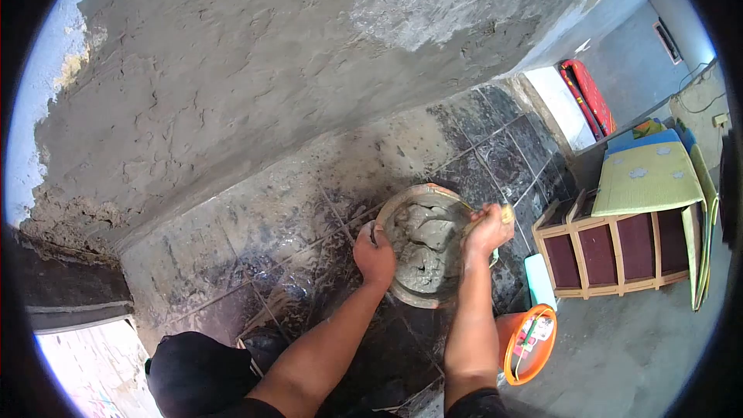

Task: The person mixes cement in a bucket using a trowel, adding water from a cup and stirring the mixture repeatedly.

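Note:
A round basin (405,195) of wet grey mortar (432,241) stands on the tiled floor in the middle of the view. My left hand (374,254) is closed on the basin's left rim, with the thumb over the edge. At the basin's right side my right hand (487,231) is wrapped round a pale yellowish handle (508,214). The tool's blade cannot be made out clearly. The mortar's surface is lumpy, with folds and hollows.
Fresh grey plaster covers the wall (232,54) ahead. An orange bucket (550,348) stands at the lower right, near a light-blue object (539,282). Farther right is a wooden-framed cabinet (600,251) under a yellow patterned mat (646,182). Black cloth (197,375) shows at the lower left.

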`<act>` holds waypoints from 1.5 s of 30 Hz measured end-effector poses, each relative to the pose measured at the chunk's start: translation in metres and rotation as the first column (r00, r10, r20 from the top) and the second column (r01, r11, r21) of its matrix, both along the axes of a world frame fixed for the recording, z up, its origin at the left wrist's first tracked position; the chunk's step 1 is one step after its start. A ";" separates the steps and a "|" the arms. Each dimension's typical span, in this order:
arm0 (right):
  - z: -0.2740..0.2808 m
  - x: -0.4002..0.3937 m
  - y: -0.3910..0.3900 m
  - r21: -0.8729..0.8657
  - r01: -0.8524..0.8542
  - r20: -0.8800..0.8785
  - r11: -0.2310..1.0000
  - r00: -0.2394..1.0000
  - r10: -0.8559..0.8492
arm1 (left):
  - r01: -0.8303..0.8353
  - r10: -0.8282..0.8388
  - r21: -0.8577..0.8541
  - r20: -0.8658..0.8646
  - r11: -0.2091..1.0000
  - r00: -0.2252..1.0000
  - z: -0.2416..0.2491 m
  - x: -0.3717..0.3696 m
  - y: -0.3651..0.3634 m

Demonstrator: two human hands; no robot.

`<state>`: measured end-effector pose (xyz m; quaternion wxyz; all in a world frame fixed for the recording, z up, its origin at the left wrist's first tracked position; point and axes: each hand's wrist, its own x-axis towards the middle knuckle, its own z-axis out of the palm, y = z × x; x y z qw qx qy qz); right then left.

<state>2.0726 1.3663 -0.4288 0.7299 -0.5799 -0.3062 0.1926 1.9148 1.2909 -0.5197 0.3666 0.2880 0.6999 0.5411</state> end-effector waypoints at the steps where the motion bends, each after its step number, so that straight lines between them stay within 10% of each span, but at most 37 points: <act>1: 0.003 0.006 0.009 -0.051 0.027 -0.006 0.998 1.000 -0.028 | -0.002 0.002 0.009 -0.020 1.000 1.000 -0.001 0.000 0.000; 11: 0.118 -0.005 -0.080 0.188 -0.054 -0.015 0.981 0.998 0.058 | -0.010 0.010 0.023 0.035 1.000 0.999 0.005 -0.001 0.000; 30: 0.012 -0.018 0.021 -0.093 0.053 0.121 0.994 0.992 -0.041 | -0.034 0.033 0.023 0.033 0.999 0.999 -0.003 0.003 0.003; 45: 0.100 0.043 -0.059 0.190 -0.053 0.282 0.980 0.959 -0.002 | -0.003 0.001 0.097 0.016 0.995 1.000 -0.011 0.002 0.001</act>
